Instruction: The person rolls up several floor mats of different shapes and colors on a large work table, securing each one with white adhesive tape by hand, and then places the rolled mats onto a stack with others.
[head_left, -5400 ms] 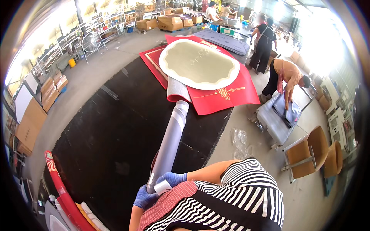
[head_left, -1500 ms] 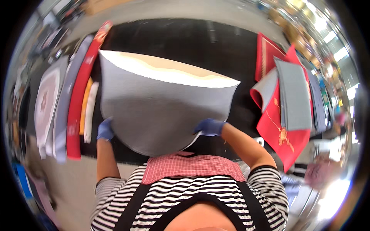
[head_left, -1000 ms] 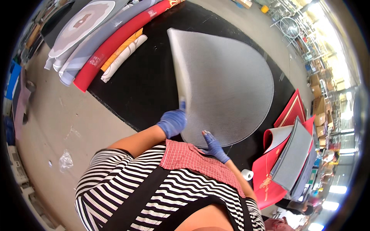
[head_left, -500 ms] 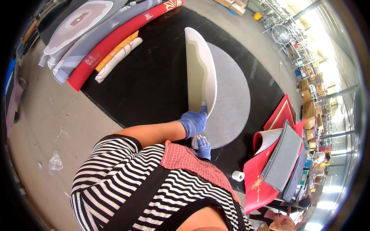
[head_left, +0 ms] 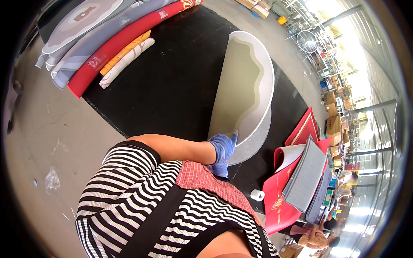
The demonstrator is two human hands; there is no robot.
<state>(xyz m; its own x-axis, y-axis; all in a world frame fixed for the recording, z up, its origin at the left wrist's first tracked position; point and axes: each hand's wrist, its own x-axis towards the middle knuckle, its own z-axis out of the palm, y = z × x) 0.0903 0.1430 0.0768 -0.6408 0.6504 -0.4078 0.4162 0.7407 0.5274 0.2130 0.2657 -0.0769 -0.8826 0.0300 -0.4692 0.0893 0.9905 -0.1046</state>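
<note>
A round mat (head_left: 236,92) lies on the black table, folded over along a straight edge at its left. Its upper half shows a green middle with a wavy beige and white border; the plain grey lower half (head_left: 257,139) peeks out at the lower right. My left hand (head_left: 222,146), in a blue glove, grips the near rim of the upper half, thumb on the patterned face and fingers hidden. Close below it is my right hand (head_left: 220,169), also gloved in blue; its fingers are hidden behind the left hand.
Rolled mats in grey, red (head_left: 118,49), orange and white lie at the far left beside a flat oval mat (head_left: 84,19). Folded red and grey mats (head_left: 304,176) are heaped at the right, near a small white roll (head_left: 257,195). The black table (head_left: 172,86) has a curved-looking left edge.
The upper half of the mat has swung over to the right, covering most of the grey half. My left hand has moved slightly nearer with it, and my right hand's fingers are now hidden.
</note>
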